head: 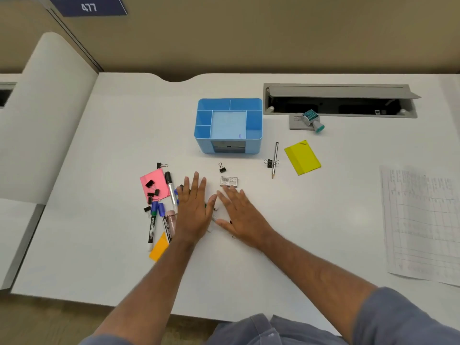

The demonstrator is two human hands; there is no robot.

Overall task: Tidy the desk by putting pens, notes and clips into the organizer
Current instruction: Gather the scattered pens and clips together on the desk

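The blue organizer (228, 125) sits mid-desk, long axis left to right, drawer facing the person. Nearer, markers (152, 224) lie pointing roughly away beside a pink note (154, 186) with black clips (150, 183). Left hand (194, 207) and right hand (240, 212) lie flat, fingers straight, holding nothing.

Blue organizer (228, 125) upright mid-desk; markers (152, 225), pink note (154, 186), binder clips (222, 167) scattered before it.
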